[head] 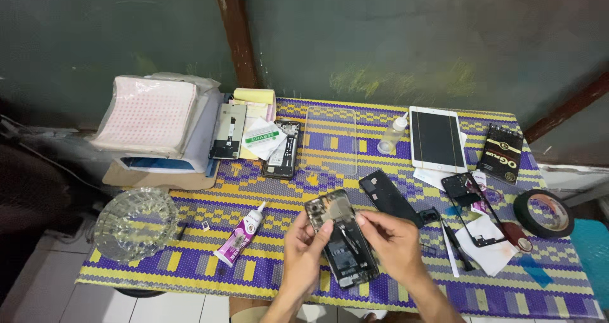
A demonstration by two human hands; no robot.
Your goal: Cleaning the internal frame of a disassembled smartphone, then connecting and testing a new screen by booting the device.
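An opened phone body [342, 250] with its inner parts showing lies tilted at the near middle of the table. My left hand [303, 250] holds its left edge, thumb on the upper part. My right hand [393, 239] pinches a thin tool or small part over the phone's upper middle. A black back cover [388, 197] lies just beyond my right hand, apart from it.
On the purple and yellow cloth [190, 259]: a glue tube [240, 235], glass ashtray [135, 223], clear phone case [329, 140], small bottle [392, 134], white tablet [436, 138], another opened phone [283, 150], black frame [474, 209], tape roll [543, 212], dark box [500, 153], stacked packets [152, 117].
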